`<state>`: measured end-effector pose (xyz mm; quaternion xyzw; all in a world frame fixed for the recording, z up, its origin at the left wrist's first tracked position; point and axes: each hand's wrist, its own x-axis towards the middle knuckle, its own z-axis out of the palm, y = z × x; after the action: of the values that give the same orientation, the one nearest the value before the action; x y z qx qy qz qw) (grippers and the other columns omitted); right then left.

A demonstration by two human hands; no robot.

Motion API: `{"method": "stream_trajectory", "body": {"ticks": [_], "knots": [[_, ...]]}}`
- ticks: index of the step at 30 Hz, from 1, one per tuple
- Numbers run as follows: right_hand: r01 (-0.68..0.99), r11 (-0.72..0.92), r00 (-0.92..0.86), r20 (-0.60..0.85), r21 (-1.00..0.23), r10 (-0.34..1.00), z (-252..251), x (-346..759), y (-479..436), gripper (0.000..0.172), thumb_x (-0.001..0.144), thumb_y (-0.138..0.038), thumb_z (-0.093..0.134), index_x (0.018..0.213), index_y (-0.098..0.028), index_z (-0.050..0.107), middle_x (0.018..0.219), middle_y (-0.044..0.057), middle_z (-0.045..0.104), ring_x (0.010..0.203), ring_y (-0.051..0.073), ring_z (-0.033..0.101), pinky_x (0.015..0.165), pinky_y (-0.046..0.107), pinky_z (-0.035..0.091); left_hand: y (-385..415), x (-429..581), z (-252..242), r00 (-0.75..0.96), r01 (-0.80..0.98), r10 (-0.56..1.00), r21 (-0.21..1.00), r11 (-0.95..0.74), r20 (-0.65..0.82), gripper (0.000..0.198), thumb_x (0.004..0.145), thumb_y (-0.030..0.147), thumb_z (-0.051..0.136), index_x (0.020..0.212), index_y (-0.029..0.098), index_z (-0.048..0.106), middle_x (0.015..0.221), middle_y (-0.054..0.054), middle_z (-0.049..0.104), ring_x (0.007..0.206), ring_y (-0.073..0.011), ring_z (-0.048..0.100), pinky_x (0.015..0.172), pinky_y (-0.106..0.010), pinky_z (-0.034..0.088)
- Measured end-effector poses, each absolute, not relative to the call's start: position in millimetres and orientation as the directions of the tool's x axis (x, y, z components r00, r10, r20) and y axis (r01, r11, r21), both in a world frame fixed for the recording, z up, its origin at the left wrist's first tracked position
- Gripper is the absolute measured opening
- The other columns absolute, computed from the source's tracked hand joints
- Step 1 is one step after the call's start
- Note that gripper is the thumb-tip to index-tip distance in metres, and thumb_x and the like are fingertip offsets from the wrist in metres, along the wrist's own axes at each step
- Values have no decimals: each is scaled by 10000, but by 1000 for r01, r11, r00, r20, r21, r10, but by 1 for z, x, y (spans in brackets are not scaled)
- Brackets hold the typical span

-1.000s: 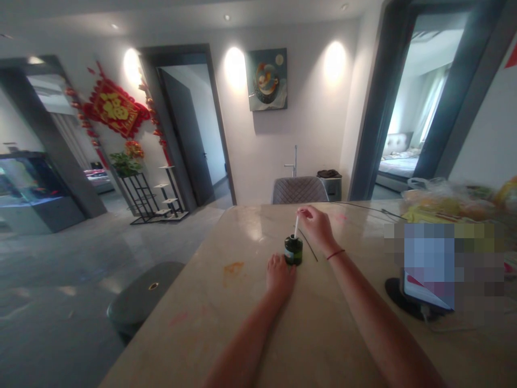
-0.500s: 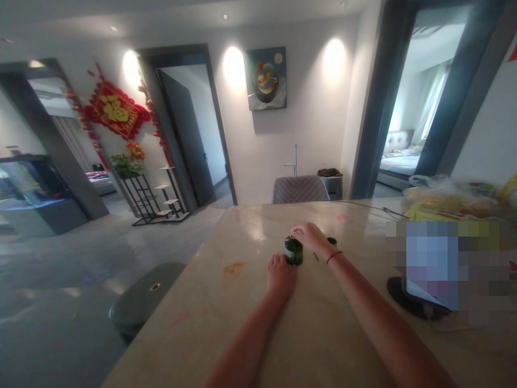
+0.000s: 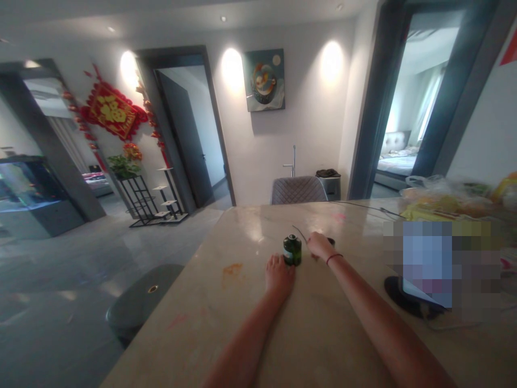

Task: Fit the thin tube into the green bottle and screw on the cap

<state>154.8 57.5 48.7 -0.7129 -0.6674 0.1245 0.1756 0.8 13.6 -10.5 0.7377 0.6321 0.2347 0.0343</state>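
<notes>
Two hands rest on the pale surface [image 3: 307,334]. One small green bottle [image 3: 292,252] stands upright. The left hand [image 3: 278,274] touches it at its 7 o'clock; whether it grips, I cannot tell. At 3 o'clock the right hand [image 3: 321,246] pinches one thin dark stick [image 3: 299,233]. One dark cap [image 3: 332,240] lies just beyond.

White walls [image 3: 311,140] carry a framed painting [image 3: 264,80] and a red hanging ornament [image 3: 111,110]. Recessed ceiling spots [image 3: 223,19] cast bright pools on the walls. Dark-framed doorway [image 3: 186,129] stands open. A bedroom with a bed [image 3: 393,160] and a curtained window [image 3: 428,102] lies at right. Grey floor [image 3: 81,269] bears a black plant stand [image 3: 141,196], an aquarium [image 3: 28,186] and a round stool [image 3: 141,302]. A quilted grey chair [image 3: 298,189] stands at the far edge of the beige marble surface [image 3: 250,312].
</notes>
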Motion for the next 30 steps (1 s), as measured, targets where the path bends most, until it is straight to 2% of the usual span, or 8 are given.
{"method": "stream_trajectory", "body": {"ticks": [4,8,12,15,18,21,24,30], "knots": [[942,-64,105,109,-328,988,34,150,54,227,728,-95,490,891,-85,649,952,215,648,904,258,622,722,297,470,13,1,-10,102,919,945,335,-209,309,373,776,320,452,1081,120,530,1183,-137,510,1171,-252,403,993,-339,283],[927,-63,79,26,-371,997,30,151,55,150,636,-100,573,763,-88,652,872,223,660,828,283,642,655,306,495,14,1,-10,101,923,949,328,-202,299,355,769,318,469,1070,140,530,1172,-123,517,1171,-245,401,995,-335,274],[777,-126,33,-159,-617,987,45,162,61,91,641,-177,572,567,-125,559,489,106,609,467,205,611,423,256,472,14,1,-10,91,925,948,327,-194,305,344,775,329,465,1057,143,528,1159,-109,521,1150,-229,417,982,-318,282],[556,-48,28,-39,-830,999,66,170,62,108,669,-161,535,572,-152,489,423,24,554,371,129,545,375,207,442,14,1,-10,99,924,944,323,-204,314,337,778,331,461,1049,142,526,1148,-109,525,1133,-225,427,966,-317,296],[319,154,56,181,-935,982,85,168,60,60,675,-155,526,636,-158,480,515,10,592,446,105,572,455,196,474,14,0,-10,104,923,944,323,-208,312,327,779,330,460,1039,144,528,1137,-116,529,1129,-226,428,955,-325,307],[282,376,137,425,-883,895,93,159,58,56,672,-210,531,667,-168,493,621,12,618,562,119,601,549,222,490,14,0,-10,103,923,943,324,-210,316,351,778,329,461,1060,129,519,1161,-128,516,1144,-233,417,965,-329,301],[414,448,174,552,-792,815,91,148,55,72,670,-246,525,667,-176,506,658,13,619,618,127,592,587,229,468,15,0,-9,106,922,944,325,-211,313,346,780,323,456,1060,129,518,1169,-126,514,1148,-231,416,973,-324,295],[614,302,115,461,-729,880,76,136,55,89,643,-242,540,630,-162,578,631,33,631,595,128,570,559,212,405,15,0,-8,120,922,938,314,-226,324,342,780,320,456,1048,118,523,1149,-134,521,1141,-236,422,967,-329,304]]}}
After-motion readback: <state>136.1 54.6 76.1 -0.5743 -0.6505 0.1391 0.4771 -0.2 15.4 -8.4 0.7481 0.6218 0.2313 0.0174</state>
